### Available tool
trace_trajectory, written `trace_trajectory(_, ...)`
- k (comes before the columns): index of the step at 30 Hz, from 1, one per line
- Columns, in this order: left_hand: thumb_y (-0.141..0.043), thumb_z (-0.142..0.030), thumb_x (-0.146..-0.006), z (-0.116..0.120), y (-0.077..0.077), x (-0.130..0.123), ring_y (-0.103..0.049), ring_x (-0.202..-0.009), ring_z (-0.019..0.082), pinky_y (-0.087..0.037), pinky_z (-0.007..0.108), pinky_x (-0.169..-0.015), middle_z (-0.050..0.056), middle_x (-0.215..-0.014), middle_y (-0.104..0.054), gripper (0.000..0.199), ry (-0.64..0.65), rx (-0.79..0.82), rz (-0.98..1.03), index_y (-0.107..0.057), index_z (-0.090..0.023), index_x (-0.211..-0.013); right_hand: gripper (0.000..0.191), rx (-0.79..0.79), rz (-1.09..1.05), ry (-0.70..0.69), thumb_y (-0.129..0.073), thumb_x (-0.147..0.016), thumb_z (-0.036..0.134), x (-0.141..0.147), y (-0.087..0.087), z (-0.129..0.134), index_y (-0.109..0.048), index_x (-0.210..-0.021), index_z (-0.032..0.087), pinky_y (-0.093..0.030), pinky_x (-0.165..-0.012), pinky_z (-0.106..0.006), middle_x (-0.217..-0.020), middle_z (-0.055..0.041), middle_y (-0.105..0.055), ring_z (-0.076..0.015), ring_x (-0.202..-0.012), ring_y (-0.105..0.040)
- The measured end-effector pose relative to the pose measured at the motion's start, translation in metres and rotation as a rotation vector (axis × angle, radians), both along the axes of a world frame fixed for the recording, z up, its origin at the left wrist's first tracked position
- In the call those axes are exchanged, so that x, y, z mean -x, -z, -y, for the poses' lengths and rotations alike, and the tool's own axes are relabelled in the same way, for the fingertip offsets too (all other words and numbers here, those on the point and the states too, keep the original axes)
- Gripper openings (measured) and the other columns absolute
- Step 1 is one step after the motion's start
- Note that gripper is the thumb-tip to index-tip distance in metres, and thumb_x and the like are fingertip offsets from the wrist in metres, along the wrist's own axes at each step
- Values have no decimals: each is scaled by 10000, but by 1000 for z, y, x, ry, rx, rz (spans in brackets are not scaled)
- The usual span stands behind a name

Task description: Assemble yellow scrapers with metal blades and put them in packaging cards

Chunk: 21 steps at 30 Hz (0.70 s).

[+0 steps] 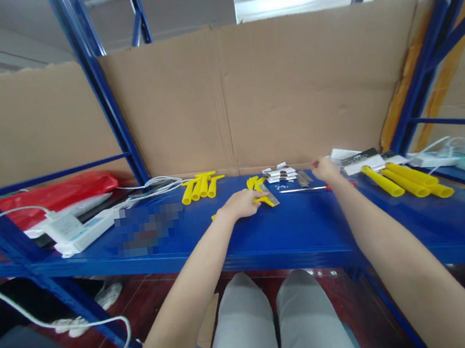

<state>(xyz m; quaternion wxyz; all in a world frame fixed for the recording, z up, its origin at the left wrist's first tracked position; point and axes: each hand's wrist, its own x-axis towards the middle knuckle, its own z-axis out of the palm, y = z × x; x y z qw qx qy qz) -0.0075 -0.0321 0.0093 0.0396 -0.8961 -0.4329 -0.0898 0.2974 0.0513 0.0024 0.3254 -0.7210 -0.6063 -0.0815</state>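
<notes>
Grey trousers (pixel 250 318) cover two knees just under the front edge of a blue shelf (pixel 302 224). On it the left hand (pixel 241 204) is wrapped around a yellow scraper (pixel 264 200), whose metal blade points to the right; more yellow heads (pixel 254 182) lie just beyond the fingers. At left is a white power strip (pixel 95 231); at right, long yellow handles (pixel 407 181) lie side by side. A thin metal rod (pixel 302 189) runs toward the right wrist. Farther in, the right hand (pixel 326 170) is beside some loose blades (pixel 303 178), its fingers bent; I cannot tell whether they grip anything. Short yellow handles (pixel 203 186), folded papers (pixel 279 173) and dark cards (pixel 360 160) lie near the upright cardboard (pixel 290 88) behind.
</notes>
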Motion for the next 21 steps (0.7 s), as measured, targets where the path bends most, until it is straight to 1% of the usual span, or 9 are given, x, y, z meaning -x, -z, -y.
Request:
trace_trajectory(2, -500, -229, -910, 0, 0, 0, -625, -1165, 237, -470, 345, -984, 42, -1317, -638, 466, -1, 12, -7, -563, -317, -1364, 249, 45, -8, 47, -581, -778, 208, -9, 7, 2, -720, -977, 154, -487, -807, -370, -942, -151, -722, -256, -884, -665)
trace_trajectory(4, -507, -223, -902, 0, -2, 1, -622, -1171, 236, -472, 332, -978, 37, -1321, -636, 474, -20, 24, -19, -565, -322, -1362, 250, 82, -2, 57, -578, -771, 209, -10, 9, 5, -726, -971, 177, -488, -821, -384, -955, -140, -722, -262, -907, -662)
trace_trajectory(7, -528, -216, -884, 2, -5, 4, -603, -1197, 236, -462, 317, -988, 17, -1325, -634, 476, -42, 42, -52, -583, -339, -1341, 272, 123, 22, 46, -567, -769, 190, 0, 5, 11, -733, -983, 188, -484, -850, -418, -996, -146, -722, -284, -958, -659)
trace_trajectory(10, -527, -184, -867, 4, -9, 6, -601, -1192, 209, -458, 277, -977, -34, -1317, -640, 471, -3, 84, -72, -624, -375, -1286, 306, 138, 53, 45, -547, -782, 185, 14, -1, 18, -728, -1028, 197, -470, -875, -456, -1040, -145, -721, -305, -1012, -651)
trace_trajectory(14, -509, -170, -858, 3, -10, 8, -610, -1166, 185, -471, 243, -926, -63, -1298, -649, 487, 56, 138, -83, -631, -406, -1266, 294, 98, 115, -8, -510, -831, 196, 33, -8, 27, -723, -1033, 201, -470, -847, -381, -1030, -133, -730, -273, -1010, -655)
trace_trajectory(15, -505, -168, -856, 3, -10, 9, -609, -1165, 183, -470, 240, -923, -62, -1296, -651, 491, 63, 145, -85, -629, -404, -1268, 289, 83, 134, -27, -495, -849, 198, 38, -10, 29, -722, -1028, 202, -471, -835, -364, -1030, -132, -732, -265, -999, -658)
trace_trajectory(17, -501, -167, -854, 2, -10, 9, -607, -1168, 185, -469, 243, -928, -56, -1297, -651, 496, 65, 150, -85, -627, -397, -1275, 294, 51, 187, -110, -462, -881, 195, 51, -13, 33, -714, -1031, 198, -466, -832, -339, -1037, -129, -733, -252, -990, -662)
trace_trajectory(18, -502, -169, -852, 2, -10, 9, -606, -1168, 190, -470, 248, -929, -49, -1298, -651, 495, 53, 147, -86, -627, -389, -1277, 299, 30, 221, -167, -451, -892, 189, 59, -14, 35, -707, -1045, 189, -462, -837, -330, -1055, -132, -730, -249, -999, -659)
trace_trajectory(21, -514, -181, -847, 3, -10, 8, -615, -1154, 201, -479, 254, -917, -29, -1282, -662, 479, 19, 121, -98, -638, -370, -1270, 295, 51, 342, -377, -456, -893, 150, 84, -15, 36, -699, -1061, 165, -454, -832, -296, -1066, -129, -729, -229, -981, -663)
